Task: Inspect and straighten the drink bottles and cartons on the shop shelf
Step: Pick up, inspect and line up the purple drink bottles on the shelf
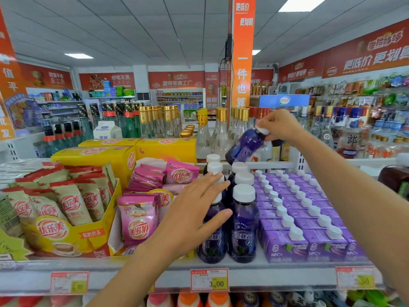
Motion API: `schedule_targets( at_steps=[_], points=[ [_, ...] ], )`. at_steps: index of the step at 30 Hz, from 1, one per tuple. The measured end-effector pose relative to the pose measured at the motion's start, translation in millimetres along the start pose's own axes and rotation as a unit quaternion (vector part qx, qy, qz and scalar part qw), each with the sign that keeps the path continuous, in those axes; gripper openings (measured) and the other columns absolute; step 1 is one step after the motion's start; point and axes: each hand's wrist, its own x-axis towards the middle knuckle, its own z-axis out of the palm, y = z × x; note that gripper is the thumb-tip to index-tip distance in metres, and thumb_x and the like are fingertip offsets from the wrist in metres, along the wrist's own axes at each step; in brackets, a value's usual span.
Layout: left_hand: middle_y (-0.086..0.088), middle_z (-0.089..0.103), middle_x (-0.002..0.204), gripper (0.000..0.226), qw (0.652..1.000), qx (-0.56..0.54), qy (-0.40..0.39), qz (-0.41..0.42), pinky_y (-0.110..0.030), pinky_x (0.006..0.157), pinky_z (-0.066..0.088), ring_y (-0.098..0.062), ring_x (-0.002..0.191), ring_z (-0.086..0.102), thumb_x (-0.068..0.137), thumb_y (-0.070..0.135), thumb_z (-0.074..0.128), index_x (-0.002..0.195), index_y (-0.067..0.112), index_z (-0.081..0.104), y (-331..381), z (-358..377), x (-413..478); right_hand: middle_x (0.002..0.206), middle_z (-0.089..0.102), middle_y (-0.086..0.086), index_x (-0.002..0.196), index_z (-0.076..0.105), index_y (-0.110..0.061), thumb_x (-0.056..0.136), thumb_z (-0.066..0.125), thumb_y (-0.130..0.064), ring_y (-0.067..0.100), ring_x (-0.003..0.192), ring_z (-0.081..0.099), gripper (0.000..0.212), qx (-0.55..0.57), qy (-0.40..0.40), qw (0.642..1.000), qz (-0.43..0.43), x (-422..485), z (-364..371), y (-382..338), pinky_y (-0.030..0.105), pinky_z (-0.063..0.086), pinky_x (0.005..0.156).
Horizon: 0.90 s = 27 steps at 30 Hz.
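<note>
Pinching the tilted purple bottle (244, 146) by its cap with right hand (280, 125) above the bottle row (243, 220), probably for inspection; steadying that row with left hand (198, 210), fingers straight.

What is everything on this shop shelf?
Purple plastic drink bottles with white caps: at least six, two rows, shelf centre.
Lifted purple bottle: one, tilted, above the rows.
Purple cartons with white caps: many, right of the bottles.
Pink sachets: several, left of the bottles.
Beige sachets in yellow box: several, far left.
Clear glass bottles with gold caps: many, behind.
Price tags: three, shelf edge.
Left hand: fingers straight, resting on the front bottle.
Right hand: pinching the lifted bottle's cap.
</note>
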Motion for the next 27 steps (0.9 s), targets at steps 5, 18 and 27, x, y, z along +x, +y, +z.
schedule_targets(
  at_steps=[5,18,27],
  points=[
    [0.021,0.026,0.158,0.064,0.997,-0.051,0.046,-0.033,-0.016,0.118,0.012,0.006,0.146,0.014,0.092,0.067,0.03,0.148,0.036,0.038,2.2,1.7,3.3,0.096,0.067,0.013,0.101,0.068,0.0,0.096,0.063,-0.025,0.013,0.07,0.067,0.025,0.202,0.108,0.973,-0.007,-39.4,-37.1,2.6,0.02,0.059,0.061],
    [0.02,0.053,0.135,0.067,0.9,-0.369,0.187,-0.134,-0.024,0.095,0.05,-0.002,0.12,0.056,0.08,0.072,0.049,0.143,0.049,0.039,47.3,-25.2,-12.3,0.094,0.074,0.004,0.1,0.07,-0.01,0.099,0.054,-0.018,0.016,0.088,0.071,0.018,0.427,0.009,0.904,-0.033,-191.8,-10.3,-13.5,0.03,0.061,0.076],
    [0.003,0.072,0.103,0.036,0.832,-0.5,0.194,-0.141,-0.022,0.066,0.058,-0.016,0.094,0.072,0.082,0.037,0.058,0.116,0.027,0.058,71.1,-44.4,-51.1,0.109,0.071,0.007,0.117,0.067,-0.014,0.08,0.062,-0.036,0.018,0.099,0.069,0.044,0.472,-0.023,0.878,-0.082,-253.8,8.0,-15.2,0.034,0.058,0.083]
  ],
)
